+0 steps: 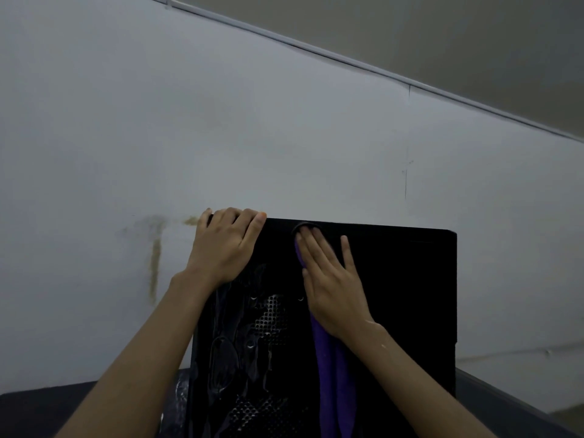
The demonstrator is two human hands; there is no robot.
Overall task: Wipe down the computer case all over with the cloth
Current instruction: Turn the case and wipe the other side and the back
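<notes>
A black computer case (401,295) stands upright at the lower middle, its perforated panel wet and streaked toward the left. My left hand (226,245) curls its fingers over the case's top left edge and grips it. My right hand (328,279) lies flat with straight fingers on the panel near the top, pressing a purple cloth (330,374) against it. The cloth hangs down below my palm along the panel, and a small part of it shows beside my fingers.
A pale grey wall (221,121) with a yellowish stain (155,263) fills the background close behind the case. A dark surface (38,406) lies under the case at the lower left, with a dark ledge (505,403) at the lower right.
</notes>
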